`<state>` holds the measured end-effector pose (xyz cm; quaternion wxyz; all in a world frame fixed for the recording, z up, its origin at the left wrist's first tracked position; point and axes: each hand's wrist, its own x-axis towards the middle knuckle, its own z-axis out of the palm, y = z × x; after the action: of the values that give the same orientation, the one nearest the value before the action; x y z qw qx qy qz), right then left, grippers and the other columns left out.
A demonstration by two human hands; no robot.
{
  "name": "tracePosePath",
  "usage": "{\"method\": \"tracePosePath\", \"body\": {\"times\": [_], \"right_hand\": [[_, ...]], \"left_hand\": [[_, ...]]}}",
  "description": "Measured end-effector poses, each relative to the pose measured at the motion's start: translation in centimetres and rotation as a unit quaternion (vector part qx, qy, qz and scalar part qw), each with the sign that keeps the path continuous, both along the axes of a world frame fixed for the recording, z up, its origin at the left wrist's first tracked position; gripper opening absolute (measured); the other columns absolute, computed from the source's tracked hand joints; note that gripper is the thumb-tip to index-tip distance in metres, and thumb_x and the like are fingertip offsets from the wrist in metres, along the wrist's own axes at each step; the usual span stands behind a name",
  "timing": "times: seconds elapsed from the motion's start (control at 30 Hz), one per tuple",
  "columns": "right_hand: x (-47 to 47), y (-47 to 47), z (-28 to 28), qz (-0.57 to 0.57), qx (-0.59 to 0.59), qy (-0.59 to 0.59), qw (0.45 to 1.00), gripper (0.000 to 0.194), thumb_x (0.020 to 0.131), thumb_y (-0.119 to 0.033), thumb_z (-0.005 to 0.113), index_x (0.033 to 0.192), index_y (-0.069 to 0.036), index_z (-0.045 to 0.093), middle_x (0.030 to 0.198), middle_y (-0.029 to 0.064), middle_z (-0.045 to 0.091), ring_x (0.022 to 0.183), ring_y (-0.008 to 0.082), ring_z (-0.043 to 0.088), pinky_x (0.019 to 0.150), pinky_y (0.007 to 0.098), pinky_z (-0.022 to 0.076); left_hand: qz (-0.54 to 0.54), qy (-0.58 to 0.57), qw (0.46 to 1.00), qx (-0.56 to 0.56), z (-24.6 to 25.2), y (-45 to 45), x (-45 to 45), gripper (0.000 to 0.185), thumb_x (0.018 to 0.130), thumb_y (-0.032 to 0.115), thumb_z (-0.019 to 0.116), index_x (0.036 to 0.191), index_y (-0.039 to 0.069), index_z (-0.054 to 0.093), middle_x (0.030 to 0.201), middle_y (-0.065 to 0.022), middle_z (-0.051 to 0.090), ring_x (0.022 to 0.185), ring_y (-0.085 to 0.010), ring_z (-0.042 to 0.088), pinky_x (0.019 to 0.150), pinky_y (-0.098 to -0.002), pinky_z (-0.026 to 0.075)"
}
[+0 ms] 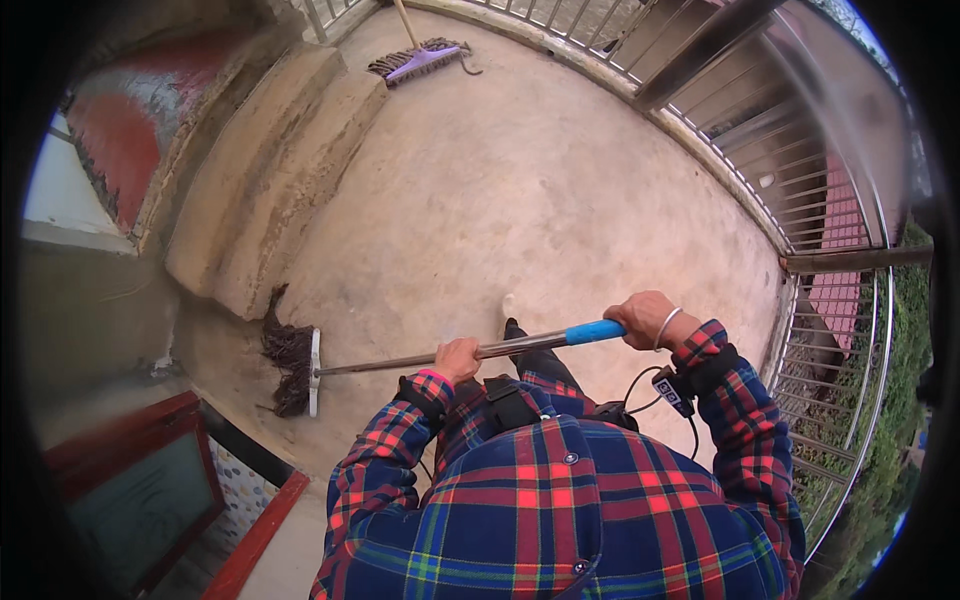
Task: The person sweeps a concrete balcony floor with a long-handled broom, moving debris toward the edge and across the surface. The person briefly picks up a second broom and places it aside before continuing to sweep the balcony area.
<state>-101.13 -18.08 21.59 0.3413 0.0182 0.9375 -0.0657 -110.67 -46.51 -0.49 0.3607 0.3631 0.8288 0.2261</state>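
Note:
Both hands grip one mop, its metal handle (523,345) slanting across in front of my body. My left hand (457,361) is wrapped around the middle of the shaft. At the upper end, my right hand (643,319) closes on the tip of the blue grip sleeve (592,332); a white bracelet circles that wrist. Down at the left, the white mop bar (314,373) carries dark strands (289,364), which lie on the concrete floor (480,202) near the wall and the step's end.
A second mop with a purple head (424,63) rests on the floor ahead. Concrete steps (277,172) run along the left. Metal railing (825,375) on a low curb bounds the right and far sides. A red-framed window or door (202,450) is at lower left.

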Motion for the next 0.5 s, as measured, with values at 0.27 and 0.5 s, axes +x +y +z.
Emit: {"method": "tracePosePath", "body": {"times": [0.27, 0.5], "right_hand": [[-7.7, -7.3, -1.8, 0.204, -0.068, 0.014, 0.977, 0.017, 0.062, -0.009, 0.062, 0.079, -0.009, 0.060, 0.066, 0.0120, 0.060, 0.066, 0.0305, 0.061, 0.058, 0.0399, 0.0479], [-5.0, 4.3, 0.5, 0.115, -0.017, -0.002, 0.993, 0.014, 0.064, -0.004, 0.059, 0.076, -0.010, 0.062, 0.067, 0.0116, 0.060, 0.069, 0.0308, 0.060, 0.059, 0.0398, 0.0470]], "left_hand": [[0.337, 0.045, 0.920, -0.192, -7.1, -10.0, 4.2, 0.021, 0.076, 0.021, 0.058, 0.088, 0.004, 0.055, 0.096, -0.0191, 0.056, 0.098, -0.0366, 0.051, 0.080, -0.0479, 0.043], [0.169, 0.017, 0.968, -0.185, -7.3, 1.5, 2.9, 0.019, 0.075, 0.024, 0.056, 0.085, 0.008, 0.059, 0.093, -0.0162, 0.061, 0.092, -0.0363, 0.055, 0.076, -0.0478, 0.043]]}}
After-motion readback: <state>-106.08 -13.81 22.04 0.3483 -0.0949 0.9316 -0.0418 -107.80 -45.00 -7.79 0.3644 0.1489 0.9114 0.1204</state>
